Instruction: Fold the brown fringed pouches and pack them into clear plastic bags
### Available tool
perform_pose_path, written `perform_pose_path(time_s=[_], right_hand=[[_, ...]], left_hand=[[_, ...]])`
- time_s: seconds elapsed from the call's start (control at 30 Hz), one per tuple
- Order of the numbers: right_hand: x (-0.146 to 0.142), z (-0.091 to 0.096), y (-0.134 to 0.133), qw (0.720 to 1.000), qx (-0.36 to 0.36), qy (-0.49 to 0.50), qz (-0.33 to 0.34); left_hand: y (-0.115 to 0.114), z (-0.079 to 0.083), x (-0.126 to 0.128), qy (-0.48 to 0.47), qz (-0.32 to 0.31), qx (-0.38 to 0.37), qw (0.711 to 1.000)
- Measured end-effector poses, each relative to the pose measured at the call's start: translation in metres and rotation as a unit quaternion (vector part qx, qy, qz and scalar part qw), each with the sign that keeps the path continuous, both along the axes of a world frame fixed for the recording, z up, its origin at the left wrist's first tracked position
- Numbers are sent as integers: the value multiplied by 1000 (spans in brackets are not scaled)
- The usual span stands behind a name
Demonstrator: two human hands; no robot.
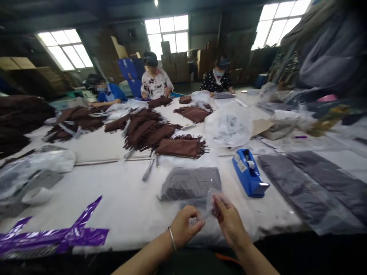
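- The right grip (228, 219) pinches a small piece of clear plastic film (213, 202) between thumb and fingers, raised over the surface (120, 191).
- The left grip (186, 225) has its fingertips pressed together just beside the film; whether they hold it, I cannot tell.
- Directly ahead of the grips lies a grey bagged packet (190, 184).
- Ahead and right stands a blue tape dispenser (249, 173).
- Further ahead lie brown fringed scarves (182, 148).
- Far left of the grips lies purple printed plastic (51, 236).
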State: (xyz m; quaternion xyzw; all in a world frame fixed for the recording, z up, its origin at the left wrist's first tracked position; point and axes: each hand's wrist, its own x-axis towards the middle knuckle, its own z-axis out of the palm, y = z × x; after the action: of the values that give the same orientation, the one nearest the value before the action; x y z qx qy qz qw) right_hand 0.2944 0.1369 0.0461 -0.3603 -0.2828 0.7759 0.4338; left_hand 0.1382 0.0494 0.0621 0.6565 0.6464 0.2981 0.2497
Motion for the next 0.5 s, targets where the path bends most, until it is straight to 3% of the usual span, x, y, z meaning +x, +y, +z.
perform_pose_path(time_s=[0.13,0.2,0.3,0.4,0.47,0.5], right_hand=[[11,-4,-4,995,49,-86,0],[13,-9,-11,988,77,-113,65],[10,-14,-30,962,106,-149,201],[-1,-10,-49,891,239,-194,332],[-15,-5,-53,822,401,-223,336],[-23,-3,-51,786,482,-250,296]], left_hand=[[-27,-13,-37,99,-93,9,991],[-35,-22,-52,153,-109,3,982],[-36,-34,-63,157,-70,9,985],[-30,-34,-61,96,-4,47,994],[-26,-25,-56,66,38,102,992],[-24,-19,-53,59,48,137,988]])
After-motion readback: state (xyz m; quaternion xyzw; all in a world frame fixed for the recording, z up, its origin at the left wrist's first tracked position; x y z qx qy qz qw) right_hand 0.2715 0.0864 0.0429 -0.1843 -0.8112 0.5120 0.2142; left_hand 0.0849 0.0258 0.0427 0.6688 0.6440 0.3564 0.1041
